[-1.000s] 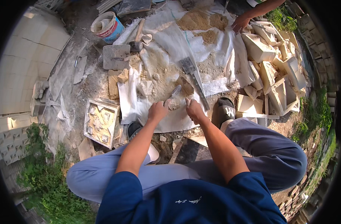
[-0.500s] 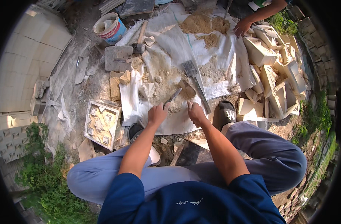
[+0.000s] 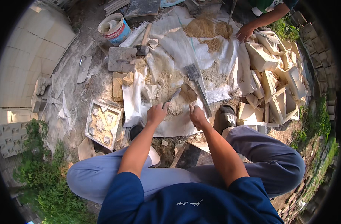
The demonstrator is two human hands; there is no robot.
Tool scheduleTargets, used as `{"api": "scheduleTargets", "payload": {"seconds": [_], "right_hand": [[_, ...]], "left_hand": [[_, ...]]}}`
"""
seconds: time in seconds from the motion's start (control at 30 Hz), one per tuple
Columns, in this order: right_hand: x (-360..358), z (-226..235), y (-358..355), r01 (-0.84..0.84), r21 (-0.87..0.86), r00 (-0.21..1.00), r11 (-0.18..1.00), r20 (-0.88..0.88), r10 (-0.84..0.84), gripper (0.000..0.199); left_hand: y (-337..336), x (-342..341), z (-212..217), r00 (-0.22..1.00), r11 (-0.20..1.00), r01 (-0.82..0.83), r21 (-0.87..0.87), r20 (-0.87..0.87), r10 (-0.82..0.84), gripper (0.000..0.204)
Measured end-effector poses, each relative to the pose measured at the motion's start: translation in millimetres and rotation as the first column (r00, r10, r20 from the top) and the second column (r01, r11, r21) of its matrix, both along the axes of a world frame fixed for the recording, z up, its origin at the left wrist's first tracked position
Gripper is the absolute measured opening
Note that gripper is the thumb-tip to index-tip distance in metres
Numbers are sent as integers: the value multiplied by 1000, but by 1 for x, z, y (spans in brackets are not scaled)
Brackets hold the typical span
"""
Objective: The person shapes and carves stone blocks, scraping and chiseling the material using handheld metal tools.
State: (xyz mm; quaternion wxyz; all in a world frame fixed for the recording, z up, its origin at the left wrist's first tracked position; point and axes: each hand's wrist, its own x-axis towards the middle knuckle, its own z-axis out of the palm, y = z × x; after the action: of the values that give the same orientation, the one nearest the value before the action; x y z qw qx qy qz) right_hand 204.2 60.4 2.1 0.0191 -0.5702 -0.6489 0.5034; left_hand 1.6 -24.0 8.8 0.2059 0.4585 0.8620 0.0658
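My left hand (image 3: pixel 156 114) is closed around the handle of a narrow-bladed tool, perhaps a knife or small spatula (image 3: pixel 172 96), whose blade points up and right over loose powder. Close by on the right, my right hand (image 3: pixel 197 117) is also closed, at the near end of a brown flat-bladed tool that looks like a trowel (image 3: pixel 188 93); its handle is mostly hidden. Both blades are low over the white sheet (image 3: pixel 174 130), which is dusted with sandy powder. A long metal straightedge (image 3: pixel 203 96) lies just right of the trowel, with a grey block (image 3: pixel 192 71) at its far end.
A square mould (image 3: pixel 104 125) with pale patterned filling sits left of my foot. Beyond it are a plastering float (image 3: pixel 122 59), hammer (image 3: pixel 142 49) and bucket (image 3: pixel 113 30). Sand (image 3: pixel 204 28) lies far off. Broken pale blocks (image 3: pixel 269 71) are heaped right, near another person's hand (image 3: pixel 245 33).
The whole scene has shifted slightly down and right in the view. Both my hands keep their grips and have barely moved.
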Motion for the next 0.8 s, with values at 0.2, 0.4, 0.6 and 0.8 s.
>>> {"api": "scheduleTargets", "payload": {"seconds": [0.2, 0.4, 0.6, 0.8], "right_hand": [[-8, 16, -3, 30, -95, 999, 995, -7, -31, 55], [-7, 17, 0, 6, -156, 1000, 988, -29, -11, 55], [-9, 19, 2, 19, -149, 1000, 989, -5, -20, 54], [-4, 18, -1, 29, -130, 1000, 991, -1, -29, 53]], "left_hand": [[-5, -9, -10, 999, 999, -38, 31, -10, 39, 54], [-4, -17, -12, 991, 981, -127, 148, 49, 121, 55], [-13, -23, -14, 994, 992, -104, 64, -20, 106, 55], [-7, -19, -10, 993, 990, -110, 85, -37, 114, 56]]}}
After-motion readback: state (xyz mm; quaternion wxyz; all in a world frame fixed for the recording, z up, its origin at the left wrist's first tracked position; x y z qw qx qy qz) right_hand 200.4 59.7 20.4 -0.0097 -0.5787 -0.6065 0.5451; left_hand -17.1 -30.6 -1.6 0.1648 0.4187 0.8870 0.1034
